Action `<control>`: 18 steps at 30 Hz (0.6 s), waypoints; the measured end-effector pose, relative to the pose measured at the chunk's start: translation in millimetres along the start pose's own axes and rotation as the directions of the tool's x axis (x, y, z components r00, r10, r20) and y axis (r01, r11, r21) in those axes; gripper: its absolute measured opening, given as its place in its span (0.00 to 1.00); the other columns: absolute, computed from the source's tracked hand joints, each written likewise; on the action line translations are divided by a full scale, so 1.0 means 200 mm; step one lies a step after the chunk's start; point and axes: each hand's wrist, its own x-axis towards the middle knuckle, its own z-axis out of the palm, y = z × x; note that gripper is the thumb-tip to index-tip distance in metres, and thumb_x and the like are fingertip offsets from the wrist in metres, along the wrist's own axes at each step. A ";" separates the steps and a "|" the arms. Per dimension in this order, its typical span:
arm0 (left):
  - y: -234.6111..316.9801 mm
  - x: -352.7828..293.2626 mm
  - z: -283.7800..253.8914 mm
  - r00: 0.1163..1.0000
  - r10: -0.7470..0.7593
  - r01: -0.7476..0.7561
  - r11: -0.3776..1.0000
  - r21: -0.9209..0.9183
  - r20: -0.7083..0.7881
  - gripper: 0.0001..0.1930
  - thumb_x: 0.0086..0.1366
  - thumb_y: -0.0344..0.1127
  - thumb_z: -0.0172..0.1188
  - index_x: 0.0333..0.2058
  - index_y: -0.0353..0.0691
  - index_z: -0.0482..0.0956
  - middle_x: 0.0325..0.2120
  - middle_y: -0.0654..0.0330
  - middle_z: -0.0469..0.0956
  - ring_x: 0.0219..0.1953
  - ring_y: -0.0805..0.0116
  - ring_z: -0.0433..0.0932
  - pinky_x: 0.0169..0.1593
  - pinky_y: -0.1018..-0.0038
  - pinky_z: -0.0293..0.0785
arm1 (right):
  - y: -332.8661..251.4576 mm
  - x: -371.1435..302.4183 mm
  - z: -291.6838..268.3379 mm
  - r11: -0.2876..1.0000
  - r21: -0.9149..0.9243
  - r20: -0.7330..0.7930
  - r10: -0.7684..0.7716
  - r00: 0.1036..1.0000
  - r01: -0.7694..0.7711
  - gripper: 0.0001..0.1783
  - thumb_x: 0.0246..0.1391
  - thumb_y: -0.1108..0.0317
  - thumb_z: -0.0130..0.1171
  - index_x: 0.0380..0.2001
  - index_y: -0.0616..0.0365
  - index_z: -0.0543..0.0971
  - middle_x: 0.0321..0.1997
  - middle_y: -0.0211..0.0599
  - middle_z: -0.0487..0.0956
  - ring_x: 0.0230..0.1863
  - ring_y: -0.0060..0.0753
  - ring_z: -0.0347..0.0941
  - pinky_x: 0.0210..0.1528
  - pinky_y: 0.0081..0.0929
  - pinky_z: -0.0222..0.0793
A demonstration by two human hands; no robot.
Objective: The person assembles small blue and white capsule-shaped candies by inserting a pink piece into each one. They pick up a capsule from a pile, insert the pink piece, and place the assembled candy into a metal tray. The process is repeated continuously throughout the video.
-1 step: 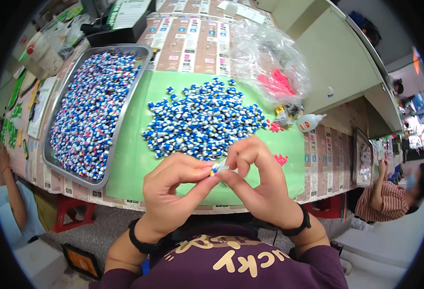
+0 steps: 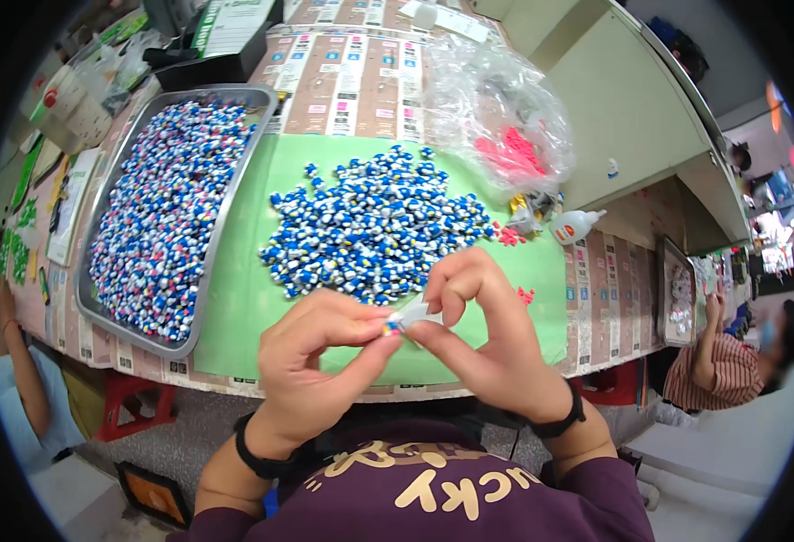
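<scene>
Close above the counter's (image 2: 595, 298) near edge, the left hand (image 2: 311, 370) and right hand (image 2: 487, 343) together pinch a small blue-and-white piece (image 2: 403, 321), mostly hidden by fingertips, just short of a pile (image 2: 374, 226) on the green mat (image 2: 243, 307).

The small piece (image 2: 395, 325) pinched between the left hand (image 2: 311, 361) and the right hand (image 2: 487, 348) is white with blue and a spot of pink. The loose pile of pieces (image 2: 374, 226) is blue, white and yellow on a plain light green mat (image 2: 243, 298). The steel tray (image 2: 225, 217) is grey, its pieces blue, white and pink. The clear plastic bag (image 2: 496, 108) shows bright pink parts. Both wristbands are black; the sleeves are dark purple with cream lettering. The counter (image 2: 343, 81) is brown, patterned with rows of small labels.
</scene>
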 end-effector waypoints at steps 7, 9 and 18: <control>-0.12 -0.03 -0.50 0.916 0.155 -0.035 0.950 0.311 -0.370 0.10 0.58 0.14 0.60 0.34 0.36 0.74 0.35 0.60 0.74 0.33 0.76 0.72 0.36 0.81 0.72 | 0.20 -0.13 -0.46 0.894 -0.402 0.003 0.217 0.976 -0.197 0.10 0.46 0.83 0.59 0.30 0.59 0.71 0.30 0.35 0.74 0.38 0.36 0.73 0.43 0.32 0.67; -0.14 -0.05 -0.65 0.911 0.181 0.011 0.888 0.459 -0.371 0.09 0.61 0.16 0.59 0.37 0.35 0.74 0.36 0.62 0.73 0.34 0.78 0.71 0.37 0.82 0.72 | 0.25 -0.18 -0.49 0.835 -0.517 0.078 0.264 0.961 -0.187 0.10 0.45 0.83 0.57 0.30 0.58 0.71 0.29 0.34 0.74 0.37 0.37 0.73 0.44 0.34 0.66; -0.05 0.02 -0.44 0.889 0.008 0.276 0.788 0.550 -0.458 0.09 0.60 0.22 0.64 0.39 0.39 0.79 0.37 0.65 0.75 0.27 0.82 0.70 0.28 0.85 0.66 | 0.31 -0.23 -0.39 0.692 -0.720 0.216 0.156 0.964 0.049 0.07 0.46 0.79 0.55 0.27 0.55 0.70 0.27 0.33 0.72 0.35 0.39 0.71 0.48 0.36 0.62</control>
